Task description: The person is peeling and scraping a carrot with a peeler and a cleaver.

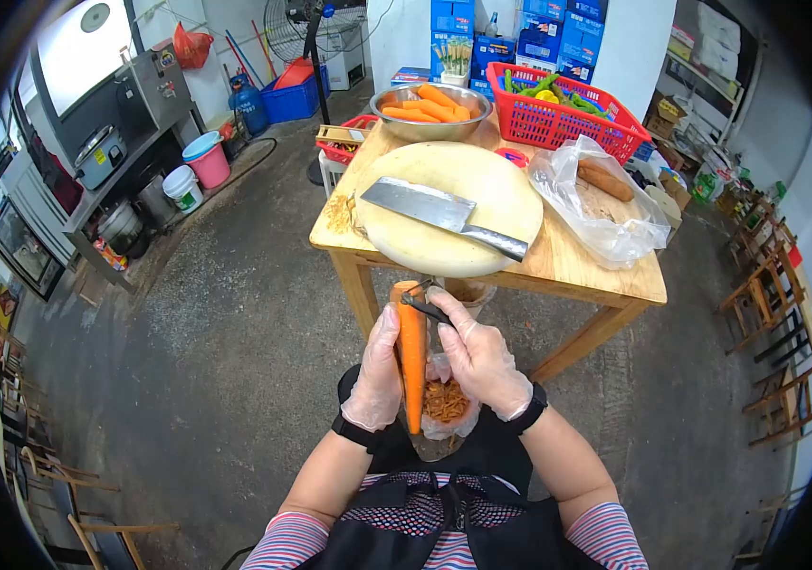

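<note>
My left hand [376,374], in a clear glove, is closed around a long carrot [412,356] held upright over my lap. The carrot is bright orange along most of its length, with a duller patch near its top. In my gloved right hand [487,363] is a black-handled peeler [432,308], its head against the carrot's upper end. Below the hands, a lined bin [448,403] holds orange-brown peelings. A cleaver [434,207] lies flat on the round cutting board [453,167]. To the board's right, a clear plastic bag [597,210] contains an unpeeled carrot [605,179].
The wooden table [622,278] stands ahead, its front edge just beyond my hands. At its back are a metal bowl [432,125] of orange carrots and a red basket [558,127] with green vegetables. Wooden chairs [793,399] line the right side; pink and white buckets stand at left.
</note>
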The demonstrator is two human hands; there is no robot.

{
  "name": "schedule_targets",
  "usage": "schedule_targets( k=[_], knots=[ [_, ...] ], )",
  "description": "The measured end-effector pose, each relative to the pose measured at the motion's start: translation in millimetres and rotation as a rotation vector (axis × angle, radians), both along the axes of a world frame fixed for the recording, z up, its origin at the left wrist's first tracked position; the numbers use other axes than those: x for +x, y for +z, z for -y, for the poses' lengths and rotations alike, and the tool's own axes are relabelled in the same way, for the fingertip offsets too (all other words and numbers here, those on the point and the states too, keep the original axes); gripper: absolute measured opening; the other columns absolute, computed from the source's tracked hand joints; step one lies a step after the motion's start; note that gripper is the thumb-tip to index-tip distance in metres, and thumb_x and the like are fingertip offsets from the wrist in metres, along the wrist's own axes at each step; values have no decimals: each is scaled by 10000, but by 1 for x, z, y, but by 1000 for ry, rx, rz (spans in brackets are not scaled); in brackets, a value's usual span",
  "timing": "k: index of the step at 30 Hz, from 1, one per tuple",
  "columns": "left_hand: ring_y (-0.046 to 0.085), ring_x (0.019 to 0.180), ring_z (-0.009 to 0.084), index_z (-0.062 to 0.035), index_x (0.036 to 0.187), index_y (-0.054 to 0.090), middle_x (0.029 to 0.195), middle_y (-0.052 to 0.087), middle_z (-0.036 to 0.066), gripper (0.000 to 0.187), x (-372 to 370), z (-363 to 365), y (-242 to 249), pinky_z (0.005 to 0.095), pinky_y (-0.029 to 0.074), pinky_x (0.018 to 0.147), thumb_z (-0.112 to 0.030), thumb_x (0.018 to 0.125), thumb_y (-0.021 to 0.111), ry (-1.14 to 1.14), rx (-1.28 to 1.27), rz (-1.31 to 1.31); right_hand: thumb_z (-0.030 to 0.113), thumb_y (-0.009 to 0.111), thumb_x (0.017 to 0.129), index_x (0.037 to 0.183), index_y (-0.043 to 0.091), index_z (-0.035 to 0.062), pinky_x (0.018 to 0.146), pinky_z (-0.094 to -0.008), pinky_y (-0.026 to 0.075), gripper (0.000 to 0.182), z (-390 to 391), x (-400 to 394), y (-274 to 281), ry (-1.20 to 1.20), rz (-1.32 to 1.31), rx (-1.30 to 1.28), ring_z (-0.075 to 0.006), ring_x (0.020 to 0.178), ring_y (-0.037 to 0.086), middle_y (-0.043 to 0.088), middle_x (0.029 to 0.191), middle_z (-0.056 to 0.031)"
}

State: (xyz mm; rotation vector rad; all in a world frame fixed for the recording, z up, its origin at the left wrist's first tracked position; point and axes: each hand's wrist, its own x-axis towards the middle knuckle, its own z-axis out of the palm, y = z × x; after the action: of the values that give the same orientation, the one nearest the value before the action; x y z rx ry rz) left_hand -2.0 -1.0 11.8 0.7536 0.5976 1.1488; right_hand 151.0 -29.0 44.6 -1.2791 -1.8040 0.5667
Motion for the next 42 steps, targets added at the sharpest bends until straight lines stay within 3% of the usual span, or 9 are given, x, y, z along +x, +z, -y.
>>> schedule_targets(
  k=[9,12,15,18,27,31,34,36,42],
  knots=[
    [557,855,127,-78,1229,538,981,576,17,462,10,11,15,279,482,760,-475,1024,422,55,-14,-5,186,483,967,1393,464,111,627,-521,493,433,17,-1,-20,-55,14,-55,-438,677,635,619,697,-236],
    [563,831,136,-69,1227,540,958,578,23,487,5,-8,-5,282,486,736,-496,1011,449,95,-42,20,183,504,952,1365,486,93,672,-506,495,422,30,-4,-37,1,43,-48,-416,702,643,628,718,-227],
    [563,731,139,-61,1197,561,875,581,30,495,1,-27,-11,282,481,648,-507,1011,452,149,-11,46,177,531,937,1320,531,84,861,-515,432,394,45,-4,-48,0,175,-62,-404,845,649,669,822,-203],
    [536,734,128,-89,1107,564,849,547,13,474,1,-35,2,266,448,650,-540,993,471,196,1,84,149,480,962,1354,470,111,715,-499,541,394,58,1,-40,46,292,-97,-431,803,667,677,948,-236],
    [546,742,199,-53,1217,527,894,573,86,558,-14,-83,-16,330,494,670,-555,999,419,260,-87,482,159,495,955,1341,506,135,698,-482,546,387,71,24,-63,16,377,-247,-413,793,667,681,946,-230],
    [568,719,200,-69,1178,515,899,593,92,532,-20,-74,-11,324,500,638,-551,1022,355,227,-66,346,141,481,963,1352,499,95,709,-433,556,392,60,33,-70,29,217,-258,-389,789,688,683,926,-221],
    [568,689,205,-65,1189,509,917,606,102,555,-14,-51,-10,321,498,607,-561,1025,321,66,-18,253,120,471,972,1355,495,56,807,-386,542,389,44,32,-50,0,-32,-238,-354,930,700,676,1016,-232],
    [564,665,194,-80,1189,515,916,611,96,553,-8,-38,-11,317,491,576,-565,1027,302,36,-36,210,154,471,981,1369,466,89,792,-461,522,393,31,28,-36,1,-80,35,-438,915,655,653,1062,-262],
    [554,706,136,-122,1174,517,879,573,32,459,8,-5,-3,261,481,606,-535,1017,389,-73,-46,34,189,482,980,1397,449,102,754,-484,508,427,1,15,-2,-13,-59,163,-450,857,650,663,927,-259]
  ],
)
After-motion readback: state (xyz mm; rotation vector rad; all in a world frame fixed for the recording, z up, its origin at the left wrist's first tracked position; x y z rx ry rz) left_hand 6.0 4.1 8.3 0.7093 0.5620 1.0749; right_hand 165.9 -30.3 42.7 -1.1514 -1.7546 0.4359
